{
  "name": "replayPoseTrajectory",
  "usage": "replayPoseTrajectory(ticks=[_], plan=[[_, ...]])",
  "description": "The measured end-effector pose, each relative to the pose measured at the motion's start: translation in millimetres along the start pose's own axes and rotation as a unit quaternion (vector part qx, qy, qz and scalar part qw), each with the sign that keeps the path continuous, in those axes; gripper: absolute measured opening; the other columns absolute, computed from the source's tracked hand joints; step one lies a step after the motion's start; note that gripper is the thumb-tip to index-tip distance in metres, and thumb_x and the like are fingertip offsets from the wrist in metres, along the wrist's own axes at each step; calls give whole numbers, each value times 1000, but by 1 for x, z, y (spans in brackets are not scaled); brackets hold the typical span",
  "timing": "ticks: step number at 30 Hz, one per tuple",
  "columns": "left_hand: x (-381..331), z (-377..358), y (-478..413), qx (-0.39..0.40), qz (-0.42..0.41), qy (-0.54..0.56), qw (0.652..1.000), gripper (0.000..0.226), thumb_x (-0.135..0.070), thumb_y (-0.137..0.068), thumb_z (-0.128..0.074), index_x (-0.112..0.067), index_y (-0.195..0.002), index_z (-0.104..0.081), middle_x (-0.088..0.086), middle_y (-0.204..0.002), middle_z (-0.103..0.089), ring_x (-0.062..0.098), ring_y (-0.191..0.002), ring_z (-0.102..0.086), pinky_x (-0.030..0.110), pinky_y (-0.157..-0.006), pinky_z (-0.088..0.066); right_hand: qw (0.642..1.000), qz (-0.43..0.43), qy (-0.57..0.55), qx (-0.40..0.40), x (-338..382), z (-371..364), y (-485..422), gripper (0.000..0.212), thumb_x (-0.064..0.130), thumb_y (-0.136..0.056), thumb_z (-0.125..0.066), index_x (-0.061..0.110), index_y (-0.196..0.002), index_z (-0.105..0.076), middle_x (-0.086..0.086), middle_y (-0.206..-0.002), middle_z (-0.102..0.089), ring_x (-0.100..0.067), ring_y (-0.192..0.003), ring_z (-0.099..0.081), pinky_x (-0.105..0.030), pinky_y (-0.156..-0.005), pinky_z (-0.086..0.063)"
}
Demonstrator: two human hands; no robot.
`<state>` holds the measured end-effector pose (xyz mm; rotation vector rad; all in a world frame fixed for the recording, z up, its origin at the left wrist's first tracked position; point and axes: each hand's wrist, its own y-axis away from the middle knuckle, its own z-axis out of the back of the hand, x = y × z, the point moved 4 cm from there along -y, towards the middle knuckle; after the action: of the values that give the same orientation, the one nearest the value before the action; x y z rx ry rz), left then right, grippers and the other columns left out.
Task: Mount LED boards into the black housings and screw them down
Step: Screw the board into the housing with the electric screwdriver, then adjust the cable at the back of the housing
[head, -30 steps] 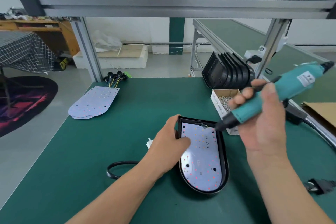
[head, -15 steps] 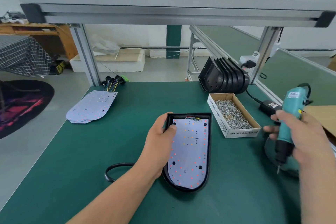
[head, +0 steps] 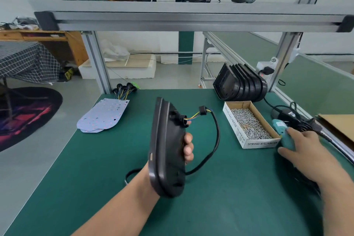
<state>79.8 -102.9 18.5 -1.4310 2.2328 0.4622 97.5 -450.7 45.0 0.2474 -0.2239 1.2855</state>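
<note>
My left hand point(head: 188, 148) grips a black housing point(head: 166, 149) and holds it up on its edge above the green table point(head: 95, 168). The housing's back faces right, so the LED board inside is hidden. A black cable point(head: 215, 140) with coloured wires and a connector hangs from the housing's back and loops down to the table. My right hand point(head: 300, 153) is low at the right, blurred, with thumb and fingers around the teal electric screwdriver point(head: 282, 132), which lies beside the screw box.
A cardboard box of screws point(head: 249, 122) stands right of centre. Several empty black housings point(head: 239, 86) are stacked behind it. Loose LED boards point(head: 103, 115) with wired plugs lie at the back left. A power adapter point(head: 291, 116) and cardboard point(head: 337, 126) sit at the right edge.
The housing lay flat with the board facing up; my left hand has lifted it and turned it on edge. My right hand has lowered the screwdriver to the table by the screw box.
</note>
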Motion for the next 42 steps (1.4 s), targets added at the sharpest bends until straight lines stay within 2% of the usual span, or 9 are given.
replayPoseTrajectory(ticks=[5, 10, 14, 17, 20, 24, 29, 32, 42], plan=[[9, 6, -5, 35, -50, 51, 997, 47, -28, -100, -59, 6, -133, -64, 23, -93, -69, 35, -80, -68, 41, -72, -58, 998, 14, 38, -43, 5, 8, 3, 56, 40, -98, -65, 20, -150, -56, -11, -153, -45, -42, -133, -49, -50, -108, -46], [4, 3, -14, 1, -6, 40, 999, 30, -25, -75, -76, -2, -92, -80, 20, -72, -65, 34, -55, -65, 35, -53, -57, 954, 156, -147, -209, 64, 20, 31, 41, 42, -101, -59, 20, -134, -68, -3, -134, -62, -30, -126, -52, -47, -109, -44], [9, -6, 1, -29, -14, -27, 999, 26, -15, -66, -89, -8, -85, -73, 10, -76, -65, 23, -65, -64, 30, -62, -57, 853, 262, -451, -3, 146, -4, 64, 31, 42, -99, -70, 33, -128, -66, 20, -118, -72, 1, -115, -66, -12, -96, -48], [9, -12, 11, -83, -74, -3, 994, 13, -17, -71, -68, -10, -82, -67, 9, -78, -65, 22, -70, -61, 27, -66, -56, 818, 304, -481, 85, 175, -22, 67, 30, 28, -94, -73, 25, -123, -65, 5, -103, -74, -16, -100, -72, -28, -93, -56], [3, -13, 11, -93, -108, 35, 989, 8, -16, -85, -61, -14, -90, -67, 9, -88, -64, 24, -81, -59, 31, -76, -55, 807, 284, -510, 93, 174, -20, 53, 13, 29, -95, -66, 25, -107, -69, 1, -76, -66, -19, -59, -59, -40, -63, -51], [0, -11, 6, -77, -84, 13, 993, 16, -28, -93, -62, -22, -93, -77, 10, -94, -71, 28, -88, -64, 41, -91, -48, 857, 396, -321, -73, 166, 3, 38, 7, 33, -99, -65, 35, -103, -71, 6, -84, -67, -17, -74, -61, -43, -69, -50], [0, -1, 4, -73, -69, 33, 994, 41, -54, -98, -59, -14, -93, -68, 14, -98, -63, 33, -100, -64, 48, -102, -41, 824, 486, -104, -273, 174, 29, 39, 12, 31, -103, -67, 25, -104, -78, 7, -90, -65, -24, -81, -57, -42, -69, -50], [-6, -2, 2, -64, -77, -6, 995, 22, -36, -87, -64, -14, -83, -63, 12, -93, -62, 33, -98, -64, 45, -92, -45, 800, 495, -82, -329, 178, 30, 47, 6, 19, -100, -73, 19, -99, -79, 2, -87, -65, -28, -77, -50, -42, -67, -48], [-25, 21, -12, -141, -82, -181, 970, 20, 6, -96, -54, -10, -92, -64, 15, -90, -67, 26, -85, -71, 37, -81, -63, 845, 510, -92, -133, 171, -2, 53, 9, 36, -103, -67, 32, -103, -75, 9, -87, -60, -15, -80, -61, -42, -69, -52]])
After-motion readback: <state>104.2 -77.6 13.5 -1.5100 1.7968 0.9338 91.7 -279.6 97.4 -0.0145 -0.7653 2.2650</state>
